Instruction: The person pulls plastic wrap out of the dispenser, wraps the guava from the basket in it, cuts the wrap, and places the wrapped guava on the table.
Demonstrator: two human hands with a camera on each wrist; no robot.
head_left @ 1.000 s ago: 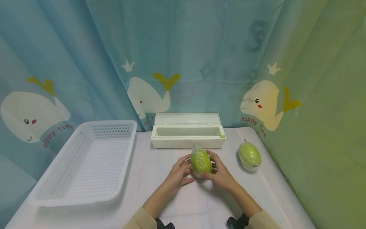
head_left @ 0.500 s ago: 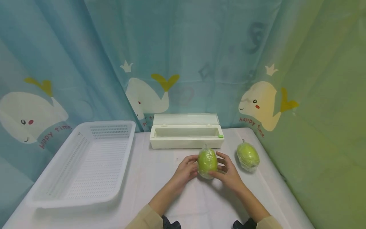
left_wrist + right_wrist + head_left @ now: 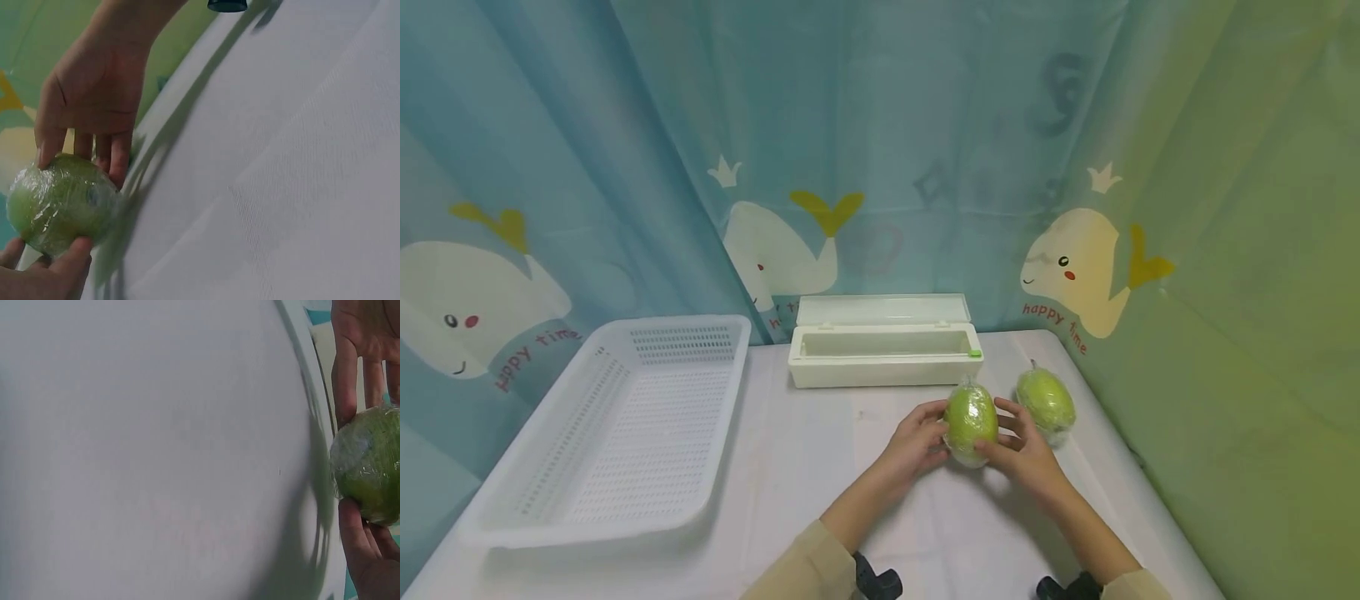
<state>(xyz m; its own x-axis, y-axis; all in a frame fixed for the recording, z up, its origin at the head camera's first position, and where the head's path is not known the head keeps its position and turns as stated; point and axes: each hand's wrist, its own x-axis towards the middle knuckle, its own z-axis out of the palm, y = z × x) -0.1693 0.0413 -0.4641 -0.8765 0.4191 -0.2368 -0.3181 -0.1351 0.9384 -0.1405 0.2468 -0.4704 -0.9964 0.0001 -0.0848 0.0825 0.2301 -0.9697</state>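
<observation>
An oval green fruit (image 3: 970, 421) wrapped in clear cling film is held between both hands, its twisted film end upward. My left hand (image 3: 913, 442) grips it from the left. On the other side my right hand (image 3: 1030, 454) holds it with the thumb at the front and the fingers around its right side. In the left wrist view the film shines over the fruit (image 3: 62, 203), with fingertips against two sides of it. A second film-wrapped green fruit (image 3: 1047, 402) lies on the table just behind the right hand, partly covered by it.
Behind the hands stands a white cling film dispenser box (image 3: 886, 372), its lid up and a green slider (image 3: 975, 353) at its right end. A large white plastic basket (image 3: 587, 535) takes up the table's left side. A whale-print curtain (image 3: 880, 150) hangs behind the table.
Both hands have carried the held fruit to the right, closer to the second fruit. The view has shifted slightly, while box and basket keep their places on the table.
</observation>
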